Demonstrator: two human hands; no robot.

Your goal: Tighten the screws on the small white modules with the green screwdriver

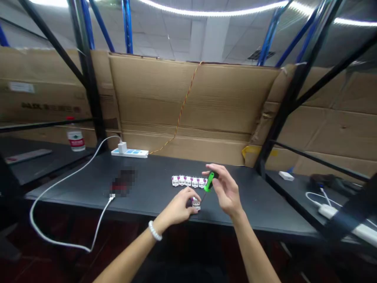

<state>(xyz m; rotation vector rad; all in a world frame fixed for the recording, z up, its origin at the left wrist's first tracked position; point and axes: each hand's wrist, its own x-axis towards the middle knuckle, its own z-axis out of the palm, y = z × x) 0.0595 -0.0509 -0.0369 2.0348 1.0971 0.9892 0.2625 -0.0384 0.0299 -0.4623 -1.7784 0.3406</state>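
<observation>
My right hand [225, 188] is closed around the green and black handle of a screwdriver [209, 181], whose thin shaft slants down to the left. The shaft's end is at a small white and purple part [196, 203]; whether it touches a screw is too small to tell. My left hand [182, 206], with a white beaded bracelet [154, 231] on the wrist, pinches that part between thumb and fingers near the table's front edge. Just behind, a row of several similar white and purple parts [188, 181] stands on the black table [153, 188], its right end partly behind the screwdriver.
A white power strip [129, 153] with a plugged-in charger [122, 147] lies at the back left. Its white cable [64, 180] loops over the front edge to a blurred-out object [122, 182]. Cardboard [188, 106] walls the back; black posts [282, 118] flank the table.
</observation>
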